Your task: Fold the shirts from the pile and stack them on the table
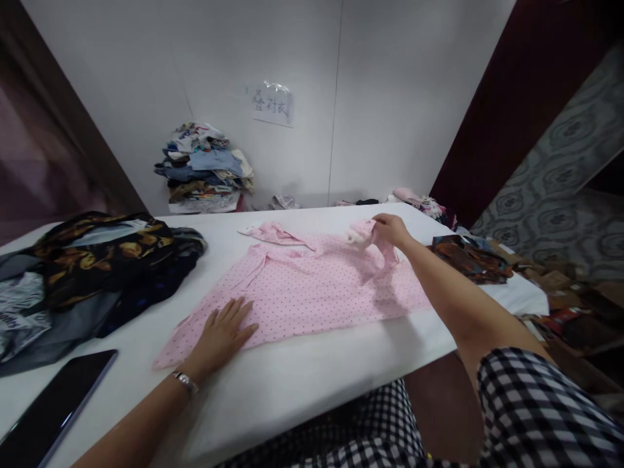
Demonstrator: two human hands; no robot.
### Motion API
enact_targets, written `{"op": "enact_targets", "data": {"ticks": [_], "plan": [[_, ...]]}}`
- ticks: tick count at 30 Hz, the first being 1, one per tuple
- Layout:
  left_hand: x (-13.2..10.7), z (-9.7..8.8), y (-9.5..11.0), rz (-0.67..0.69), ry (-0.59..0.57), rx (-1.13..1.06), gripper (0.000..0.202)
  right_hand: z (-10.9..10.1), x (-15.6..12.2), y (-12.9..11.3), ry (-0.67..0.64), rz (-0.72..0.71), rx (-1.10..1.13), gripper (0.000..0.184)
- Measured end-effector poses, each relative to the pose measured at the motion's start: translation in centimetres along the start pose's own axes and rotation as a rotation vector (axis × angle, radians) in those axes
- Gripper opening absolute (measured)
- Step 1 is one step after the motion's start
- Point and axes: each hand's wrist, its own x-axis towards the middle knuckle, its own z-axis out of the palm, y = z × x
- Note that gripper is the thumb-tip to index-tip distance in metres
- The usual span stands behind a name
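A pink polka-dot shirt [312, 292] lies spread across the white table, its collar end toward the left with some creases there. My left hand [225, 331] rests flat on the shirt's near left part, fingers stretched out. At the far right side, my right hand [391, 231] pinches a raised bit of the pink cloth and lifts it off the table. The lifted fabric hangs below the fingers and throws a shadow on the shirt. Exactly which edge of the shirt is pinched I cannot make out.
A heap of dark clothes [107, 260] and a black phone [58, 403] lie on the left of the white table [312, 370]. Folded garments are stacked high [207, 166] by the wall. A brown patterned garment [470, 259] sits at the right edge, with boxes [556, 279] beyond.
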Motion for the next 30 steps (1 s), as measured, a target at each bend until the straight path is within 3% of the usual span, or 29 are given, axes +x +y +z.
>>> {"op": "enact_targets", "data": {"ticks": [3,5,6,8,10,11,13,14,17,19,21,24,28,30], "plan": [[0.9,-1.5,2.9,0.002,0.092,-0.179,0.057,-2.2,-0.6,-2.1,0.214,-0.115,0.162,0.020],[1.6,-2.9,6.7,0.032,0.102,-0.420,0.053,-2.4,-2.5,-3.9,0.264,-0.172,0.220,0.018],[2.1,-3.6,8.9,0.032,0.053,-0.592,0.053,-2.0,-3.9,-4.9,0.254,-0.193,0.244,0.018],[3.1,-4.8,13.3,-0.013,-0.108,-1.001,0.055,-0.8,-7.6,-6.6,0.132,-0.257,0.264,0.019],[4.3,-5.4,16.7,-0.023,-0.226,-1.449,0.059,0.6,-11.5,-7.3,-0.129,-0.457,0.245,0.018],[4.8,-5.4,17.9,-0.043,-0.261,-1.636,0.060,1.2,-13.2,-7.1,-0.283,-0.601,0.224,0.020],[5.7,-4.8,19.2,-0.161,-0.257,-1.859,0.053,1.7,-15.7,-5.3,-0.343,-0.744,0.205,0.021],[6.0,-4.3,19.4,-0.253,-0.233,-1.894,0.045,1.7,-16.3,-3.7,-0.272,-0.719,0.196,0.022],[6.5,-3.1,19.2,-0.463,-0.142,-1.885,0.026,0.3,-16.3,2.2,0.041,-0.392,0.088,0.029],[6.9,-3.1,19.2,-0.482,-0.101,-1.890,0.019,-0.6,-15.9,5.8,0.024,-0.234,-0.032,0.041],[7.8,-4.1,19.6,-0.476,-0.059,-1.891,0.011,-0.9,-15.7,8.2,-0.090,-0.152,-0.113,0.058],[10.3,-6.7,20.8,-0.448,0.054,-1.910,0.007,-0.3,-15.7,9.5,-0.139,-0.033,-0.161,0.072],[14.1,-11.2,22.3,-0.209,0.203,-1.984,0.012,0.9,-15.2,9.7,0.015,0.178,-0.203,0.070],[15.6,-13.2,22.7,-0.066,0.247,-2.027,0.016,1.3,-15.2,9.7,0.163,0.175,-0.221,0.065]]}}
